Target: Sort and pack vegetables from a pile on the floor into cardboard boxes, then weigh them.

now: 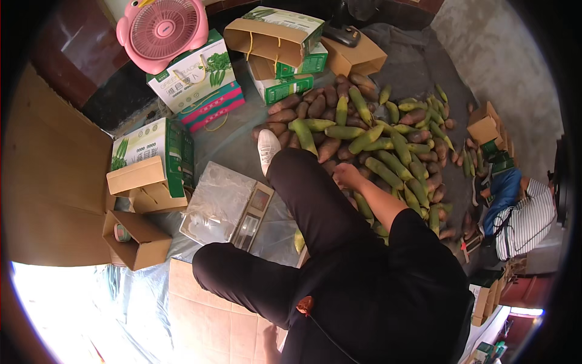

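Note:
My right hand (347, 176) reaches over my right knee to the near left side of a big heap. Its fingers look curled in; what they hold, if anything, is hidden. Long green radishes (384, 171) lie around and beyond it, mixed with reddish-brown sweet potatoes (329, 149). One sweet potato lies just beside my fingers. My left hand (271, 344) shows only in part at the lower edge, low beside a flat cardboard sheet (203, 303). Its fingers cannot be made out. A silver platform scale (219, 195) stands to the left of my right shin.
Printed cartons stand at left (142, 145) and back (273, 30). An opened brown box (145, 239) holds a tape roll (122, 233). A pink fan (162, 30) sits on a stacked carton (200, 73). At far right, a person in a striped top (527, 221) is beside more vegetables.

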`<state>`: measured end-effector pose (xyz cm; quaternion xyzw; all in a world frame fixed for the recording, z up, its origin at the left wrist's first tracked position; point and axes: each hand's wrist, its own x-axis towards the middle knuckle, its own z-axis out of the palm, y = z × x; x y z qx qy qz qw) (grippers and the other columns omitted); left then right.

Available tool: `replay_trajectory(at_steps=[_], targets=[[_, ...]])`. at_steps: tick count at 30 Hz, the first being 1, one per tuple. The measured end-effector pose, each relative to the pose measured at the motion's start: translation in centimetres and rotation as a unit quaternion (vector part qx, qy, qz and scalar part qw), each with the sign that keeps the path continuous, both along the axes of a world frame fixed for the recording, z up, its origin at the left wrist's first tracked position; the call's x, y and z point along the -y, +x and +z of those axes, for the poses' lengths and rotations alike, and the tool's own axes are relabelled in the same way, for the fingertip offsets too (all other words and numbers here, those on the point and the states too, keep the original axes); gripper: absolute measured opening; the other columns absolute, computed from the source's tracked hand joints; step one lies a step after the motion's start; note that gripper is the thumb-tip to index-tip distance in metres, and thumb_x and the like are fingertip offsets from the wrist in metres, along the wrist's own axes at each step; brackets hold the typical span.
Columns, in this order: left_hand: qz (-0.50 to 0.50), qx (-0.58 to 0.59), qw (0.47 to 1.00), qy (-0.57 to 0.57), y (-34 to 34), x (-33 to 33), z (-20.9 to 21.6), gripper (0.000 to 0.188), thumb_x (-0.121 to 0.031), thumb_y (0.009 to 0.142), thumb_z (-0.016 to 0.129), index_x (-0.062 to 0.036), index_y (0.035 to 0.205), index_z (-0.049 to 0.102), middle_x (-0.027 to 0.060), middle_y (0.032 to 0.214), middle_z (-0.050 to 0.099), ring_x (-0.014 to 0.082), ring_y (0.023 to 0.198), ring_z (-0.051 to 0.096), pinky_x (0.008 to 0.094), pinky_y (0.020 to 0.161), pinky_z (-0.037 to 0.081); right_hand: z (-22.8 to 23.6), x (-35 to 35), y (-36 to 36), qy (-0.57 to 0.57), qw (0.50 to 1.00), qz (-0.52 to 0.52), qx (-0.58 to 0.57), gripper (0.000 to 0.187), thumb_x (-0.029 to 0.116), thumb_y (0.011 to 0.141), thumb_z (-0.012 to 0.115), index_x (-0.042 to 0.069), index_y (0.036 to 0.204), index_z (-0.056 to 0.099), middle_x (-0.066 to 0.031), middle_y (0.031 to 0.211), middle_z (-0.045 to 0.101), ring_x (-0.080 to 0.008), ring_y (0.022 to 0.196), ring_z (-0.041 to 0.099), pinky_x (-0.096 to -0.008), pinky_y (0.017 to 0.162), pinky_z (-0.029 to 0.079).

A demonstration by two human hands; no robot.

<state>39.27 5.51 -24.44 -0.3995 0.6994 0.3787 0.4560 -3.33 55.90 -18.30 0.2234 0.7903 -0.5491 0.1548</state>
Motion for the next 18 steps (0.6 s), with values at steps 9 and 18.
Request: replay_trajectory(at_steps=[9,18], targets=[[0.228,-0.181,0.956,0.042,-8.0,0.7,2.9,0.034,-0.028,0.088,0.056,-0.0065,0.114,0.056,0.0038,0.098,0.062,0.0121,0.089,0.056,0.0305,0.064,0.043,6.4,0.3,-1.4,-0.012,0.999,0.021,0.021,0.027,0.009,0.079,0.061,0.002,0.105,0.059,-0.0089,0.086,0.062,-0.0146,0.068,0.061,-0.0297,0.056,0.048],[0.285,-0.435,0.852,-0.052,-22.8,3.9,16.9,0.052,-0.039,0.091,0.050,-0.0090,0.133,0.041,0.0103,0.125,0.053,0.0233,0.114,0.049,0.0438,0.093,0.035,9.1,-5.9,-2.7,0.097,0.992,0.046,-0.072,0.031,0.006,0.083,0.058,0.000,0.114,0.055,-0.0115,0.093,0.061,-0.0194,0.080,0.060,-0.0308,0.069,0.048]])
